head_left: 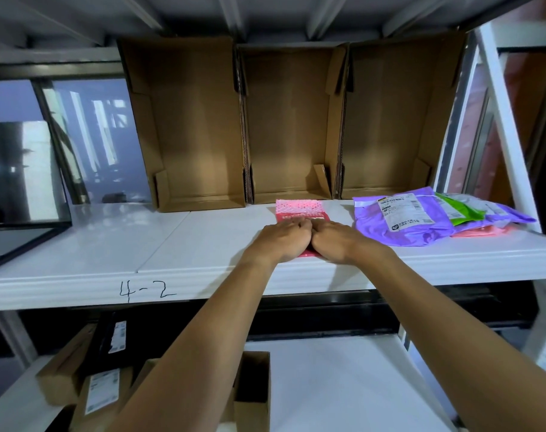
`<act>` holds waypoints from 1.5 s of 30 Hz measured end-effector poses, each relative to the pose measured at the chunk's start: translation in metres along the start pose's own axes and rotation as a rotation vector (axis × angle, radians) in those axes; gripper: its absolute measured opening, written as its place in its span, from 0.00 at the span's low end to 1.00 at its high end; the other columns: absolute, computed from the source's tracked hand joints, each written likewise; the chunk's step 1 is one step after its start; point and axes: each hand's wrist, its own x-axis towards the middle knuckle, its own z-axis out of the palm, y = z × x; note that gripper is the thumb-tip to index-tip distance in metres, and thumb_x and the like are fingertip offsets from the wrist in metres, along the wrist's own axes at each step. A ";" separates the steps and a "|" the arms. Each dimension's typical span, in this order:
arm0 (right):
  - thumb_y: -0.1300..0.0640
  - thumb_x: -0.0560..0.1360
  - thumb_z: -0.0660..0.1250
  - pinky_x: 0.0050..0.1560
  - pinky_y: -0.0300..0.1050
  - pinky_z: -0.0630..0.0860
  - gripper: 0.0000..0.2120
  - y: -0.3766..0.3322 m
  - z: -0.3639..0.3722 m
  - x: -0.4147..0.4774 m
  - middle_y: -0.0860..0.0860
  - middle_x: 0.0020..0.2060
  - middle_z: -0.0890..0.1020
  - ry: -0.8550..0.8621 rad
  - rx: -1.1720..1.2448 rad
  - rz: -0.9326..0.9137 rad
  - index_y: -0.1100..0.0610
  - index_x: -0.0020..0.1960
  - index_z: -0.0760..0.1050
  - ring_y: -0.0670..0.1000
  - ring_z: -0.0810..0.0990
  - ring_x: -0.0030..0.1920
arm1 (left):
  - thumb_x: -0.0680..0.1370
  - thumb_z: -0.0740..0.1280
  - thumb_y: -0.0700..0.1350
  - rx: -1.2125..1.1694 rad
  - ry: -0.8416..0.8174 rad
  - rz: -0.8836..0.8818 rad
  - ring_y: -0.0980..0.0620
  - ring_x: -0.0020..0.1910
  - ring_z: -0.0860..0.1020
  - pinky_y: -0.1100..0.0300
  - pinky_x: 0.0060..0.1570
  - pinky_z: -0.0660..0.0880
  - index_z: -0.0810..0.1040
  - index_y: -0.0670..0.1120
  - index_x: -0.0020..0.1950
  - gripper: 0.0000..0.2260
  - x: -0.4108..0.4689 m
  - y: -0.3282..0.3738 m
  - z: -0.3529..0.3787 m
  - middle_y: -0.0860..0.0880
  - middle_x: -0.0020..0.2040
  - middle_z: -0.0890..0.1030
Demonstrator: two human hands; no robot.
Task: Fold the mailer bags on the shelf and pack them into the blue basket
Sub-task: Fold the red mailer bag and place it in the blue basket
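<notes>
- At the left, the white shelf [203,244] has the mark "4-2" [147,291] written by hand on its front edge.
- Behind, three open cardboard boxes [292,126] stand side by side along the back of the shelf.
- The left hand [282,241] lies on the pink mailer bag [299,210], palm down and fingers bent. I cannot tell if the fingers pinch the bag or only press it.
- The pink mailer bag lies flat near the middle of the shelf, just before the middle box. Its far end shows bubble lining.
- The right hand [337,241] touches the left one and lies on the same bag in the same way. Its grip is also unclear.
- At the right, a purple mailer bag [399,219] lies on a pile with a green bag [458,210] and another pink bag [480,232] below.
</notes>
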 end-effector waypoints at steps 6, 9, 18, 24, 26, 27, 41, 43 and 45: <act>0.47 0.84 0.47 0.78 0.54 0.53 0.26 -0.001 -0.001 0.001 0.50 0.80 0.55 -0.078 -0.117 -0.009 0.48 0.81 0.50 0.52 0.52 0.79 | 0.86 0.41 0.54 0.013 -0.031 -0.014 0.50 0.80 0.55 0.50 0.78 0.53 0.57 0.52 0.82 0.25 0.008 -0.003 0.003 0.50 0.82 0.55; 0.46 0.84 0.47 0.78 0.54 0.51 0.26 -0.001 -0.001 0.002 0.50 0.80 0.53 -0.089 -0.131 0.006 0.48 0.81 0.49 0.52 0.50 0.80 | 0.85 0.41 0.55 0.043 -0.030 -0.027 0.50 0.80 0.55 0.48 0.78 0.53 0.60 0.50 0.80 0.26 0.020 -0.010 0.008 0.50 0.82 0.56; 0.47 0.83 0.48 0.77 0.54 0.55 0.26 0.000 0.000 0.003 0.50 0.79 0.58 -0.049 -0.042 0.057 0.50 0.80 0.55 0.52 0.55 0.79 | 0.80 0.45 0.56 0.165 0.065 -0.059 0.44 0.72 0.67 0.44 0.70 0.66 0.73 0.51 0.69 0.25 0.020 -0.012 0.011 0.46 0.75 0.70; 0.48 0.76 0.50 0.70 0.55 0.66 0.25 -0.003 -0.001 0.000 0.52 0.74 0.69 -0.007 0.001 0.092 0.51 0.72 0.68 0.55 0.67 0.72 | 0.77 0.46 0.58 0.167 0.097 -0.103 0.43 0.72 0.68 0.46 0.68 0.65 0.72 0.54 0.72 0.28 0.022 -0.013 0.013 0.47 0.75 0.71; 0.46 0.72 0.48 0.67 0.55 0.68 0.29 -0.001 0.000 0.003 0.52 0.72 0.71 0.002 -0.008 0.083 0.50 0.69 0.70 0.55 0.69 0.69 | 0.79 0.47 0.58 0.177 0.103 -0.096 0.43 0.71 0.69 0.47 0.67 0.66 0.72 0.54 0.72 0.26 0.022 -0.013 0.011 0.47 0.74 0.72; 0.46 0.72 0.48 0.67 0.55 0.69 0.28 -0.001 0.000 0.002 0.52 0.71 0.72 0.008 -0.001 0.082 0.50 0.69 0.70 0.55 0.70 0.68 | 0.81 0.49 0.57 0.181 0.104 -0.092 0.43 0.71 0.69 0.48 0.67 0.66 0.72 0.53 0.72 0.24 0.022 -0.013 0.011 0.46 0.73 0.72; 0.52 0.80 0.57 0.51 0.49 0.72 0.13 0.003 -0.001 -0.006 0.55 0.57 0.81 0.139 0.129 0.071 0.51 0.57 0.78 0.58 0.76 0.55 | 0.82 0.53 0.51 0.182 0.089 -0.082 0.41 0.71 0.69 0.49 0.67 0.66 0.72 0.45 0.73 0.22 0.011 -0.005 0.003 0.42 0.74 0.70; 0.57 0.79 0.57 0.52 0.49 0.72 0.14 0.001 -0.003 -0.008 0.56 0.58 0.81 0.154 0.146 0.049 0.52 0.59 0.78 0.59 0.76 0.57 | 0.81 0.51 0.53 0.184 0.093 -0.063 0.42 0.69 0.71 0.47 0.64 0.67 0.74 0.49 0.70 0.22 0.010 -0.006 0.004 0.44 0.72 0.73; 0.60 0.77 0.56 0.56 0.50 0.73 0.19 0.000 -0.004 -0.012 0.56 0.60 0.81 0.187 0.172 0.027 0.51 0.64 0.77 0.60 0.76 0.60 | 0.80 0.47 0.53 0.161 0.102 -0.056 0.42 0.66 0.73 0.45 0.61 0.69 0.76 0.52 0.64 0.21 0.009 -0.006 0.005 0.46 0.69 0.76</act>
